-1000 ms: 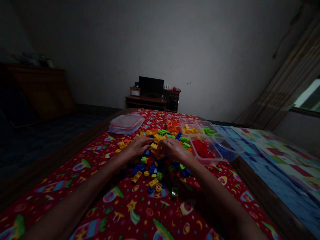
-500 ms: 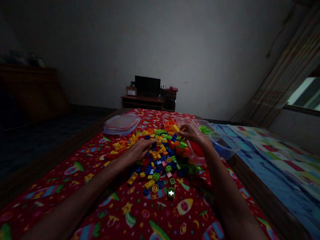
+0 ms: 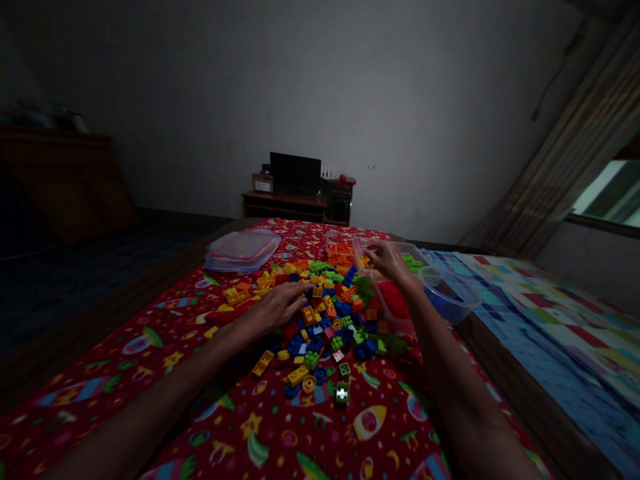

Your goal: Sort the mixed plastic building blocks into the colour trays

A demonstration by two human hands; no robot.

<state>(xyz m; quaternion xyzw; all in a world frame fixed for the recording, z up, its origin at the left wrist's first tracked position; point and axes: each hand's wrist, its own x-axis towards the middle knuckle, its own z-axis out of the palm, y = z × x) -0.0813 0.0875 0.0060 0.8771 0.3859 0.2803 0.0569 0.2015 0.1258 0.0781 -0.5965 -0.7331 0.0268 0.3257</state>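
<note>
A heap of small plastic bricks (image 3: 325, 320) in yellow, blue, green, orange and red lies on a red patterned cloth (image 3: 280, 427). My left hand (image 3: 277, 305) rests on the heap's left side, fingers stretched toward a yellow brick. My right hand (image 3: 387, 259) reaches out over the clear tubs, above the one with yellow bricks (image 3: 367, 261); its fingers are curled and I cannot see anything in them. Beside it stand tubs of orange bricks (image 3: 340, 253), green bricks (image 3: 413, 261), red bricks (image 3: 395, 300) and blue bricks (image 3: 447, 297).
A stack of clear lids (image 3: 243, 248) lies at the far left of the cloth. The wooden edge (image 3: 505, 373) of the surface runs along the right, with a checked blue mat (image 3: 550, 333) beyond. A dark cabinet with a screen (image 3: 295, 183) stands at the back wall.
My right hand left the heap and moved forward and right to the tubs. My left hand stayed on the heap, shifting slightly.
</note>
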